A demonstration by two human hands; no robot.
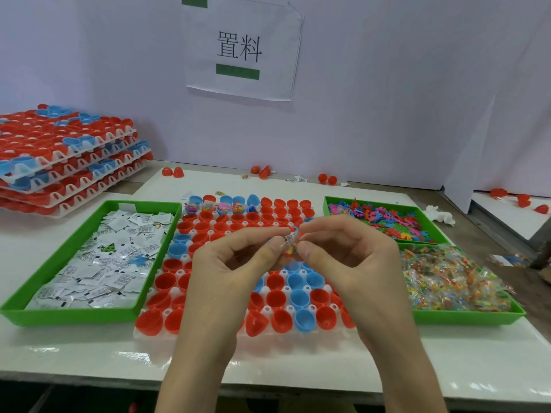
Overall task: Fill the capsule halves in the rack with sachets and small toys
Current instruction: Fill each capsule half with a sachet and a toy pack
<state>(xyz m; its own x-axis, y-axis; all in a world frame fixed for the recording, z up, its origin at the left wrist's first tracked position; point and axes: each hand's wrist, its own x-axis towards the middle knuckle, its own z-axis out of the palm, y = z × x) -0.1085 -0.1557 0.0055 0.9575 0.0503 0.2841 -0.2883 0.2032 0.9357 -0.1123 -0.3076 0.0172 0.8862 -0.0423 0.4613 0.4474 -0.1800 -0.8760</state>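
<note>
A white rack [298, 330] of red and blue capsule halves [275, 318] lies in the middle of the table. Several halves in its far row [222, 207] hold colourful contents. Above the rack's middle, my left hand [238, 260] and my right hand [343, 251] meet. Together they pinch a small clear sachet [289, 242] with colourful bits and a white label between thumbs and fingertips. The rack's centre is hidden behind both hands.
A green tray of white sachets [98, 263] lies left of the rack. At the right, one green tray holds small plastic toys [384, 220] and a nearer one holds clear candy packets [447, 281]. Stacked filled racks [59, 162] stand far left. Loose red halves [173, 172] lie along the wall.
</note>
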